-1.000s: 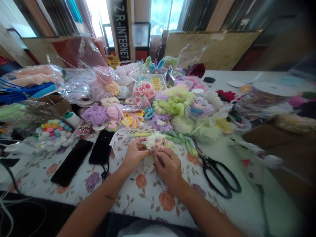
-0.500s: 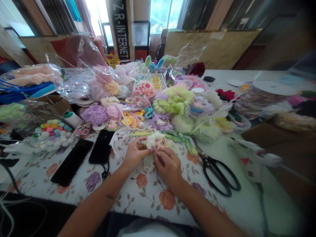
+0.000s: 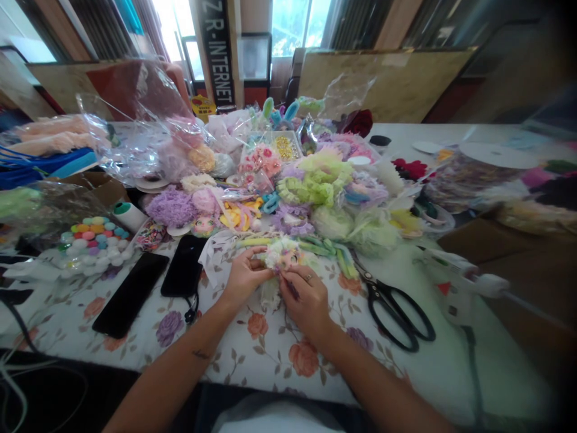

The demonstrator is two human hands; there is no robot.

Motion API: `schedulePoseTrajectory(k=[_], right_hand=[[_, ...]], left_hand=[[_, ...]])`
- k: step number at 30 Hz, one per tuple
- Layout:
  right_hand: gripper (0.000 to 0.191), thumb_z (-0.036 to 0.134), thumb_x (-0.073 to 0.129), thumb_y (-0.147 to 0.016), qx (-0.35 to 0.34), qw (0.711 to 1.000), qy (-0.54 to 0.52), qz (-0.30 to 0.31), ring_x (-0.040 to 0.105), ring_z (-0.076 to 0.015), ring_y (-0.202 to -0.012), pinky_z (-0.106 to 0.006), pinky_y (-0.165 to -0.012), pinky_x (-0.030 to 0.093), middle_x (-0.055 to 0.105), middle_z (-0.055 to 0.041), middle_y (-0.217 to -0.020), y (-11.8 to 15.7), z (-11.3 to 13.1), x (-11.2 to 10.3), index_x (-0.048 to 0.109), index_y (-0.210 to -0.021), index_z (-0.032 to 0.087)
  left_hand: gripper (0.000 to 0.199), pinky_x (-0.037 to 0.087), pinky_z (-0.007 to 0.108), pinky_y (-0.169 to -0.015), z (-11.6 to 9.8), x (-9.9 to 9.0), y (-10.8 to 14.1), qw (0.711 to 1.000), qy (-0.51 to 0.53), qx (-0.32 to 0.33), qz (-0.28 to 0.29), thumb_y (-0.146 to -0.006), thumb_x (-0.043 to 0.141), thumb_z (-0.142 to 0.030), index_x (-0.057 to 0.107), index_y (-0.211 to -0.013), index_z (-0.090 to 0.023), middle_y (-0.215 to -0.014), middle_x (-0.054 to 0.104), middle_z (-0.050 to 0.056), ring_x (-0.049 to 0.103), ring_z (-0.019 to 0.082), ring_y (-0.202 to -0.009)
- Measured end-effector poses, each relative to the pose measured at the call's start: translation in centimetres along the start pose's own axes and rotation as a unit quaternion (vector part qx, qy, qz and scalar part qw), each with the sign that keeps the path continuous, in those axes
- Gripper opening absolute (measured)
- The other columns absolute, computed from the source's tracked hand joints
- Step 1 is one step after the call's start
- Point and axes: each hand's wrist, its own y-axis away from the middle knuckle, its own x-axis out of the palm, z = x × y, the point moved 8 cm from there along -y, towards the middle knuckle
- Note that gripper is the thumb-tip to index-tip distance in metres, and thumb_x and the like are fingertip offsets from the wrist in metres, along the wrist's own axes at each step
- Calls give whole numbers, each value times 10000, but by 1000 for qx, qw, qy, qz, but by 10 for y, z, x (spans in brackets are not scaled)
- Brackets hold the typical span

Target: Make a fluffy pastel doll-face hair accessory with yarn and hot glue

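Observation:
A small doll (image 3: 285,255) with a painted face and pale fluffy hair is held low over the flowered cloth. My left hand (image 3: 246,273) grips it from the left side, thumb near the chin. My right hand (image 3: 307,294), with a ring on one finger, is closed in a pinch at the lower part of the doll's face. Something small and purple shows in that pinch, too small to name. Green and yellow fuzzy stems (image 3: 336,251) lie just behind the doll. White paper pieces (image 3: 213,255) rest left of my left hand.
Black-handled scissors (image 3: 399,313) lie to the right, with a white glue gun (image 3: 455,285) beyond. Two black phones (image 3: 130,294) lie at left, near coloured pompoms (image 3: 97,240). Yarn, ribbon and plastic bags pile up behind, with green tulle (image 3: 322,177) in the middle.
The view has shifted slightly. Both hands keep nearly the same place on the doll, with only a tiny movement of the right fingers at its face.

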Motion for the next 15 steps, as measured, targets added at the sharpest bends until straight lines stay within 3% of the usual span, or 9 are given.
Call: schedulePoseTrajectory(k=[15], right_hand=[[126,102,574,-841,5,1000,0,-1,656,-202,-771,-347,-695,583,676,-70,-789,2,-3,1,653,-821,198]], left_hand=[[552,494,233,-612,1,-1,0,1000,-12,5,2,-557,824,-184,603,-1061,-148,-706,714,12,658,144,-623]])
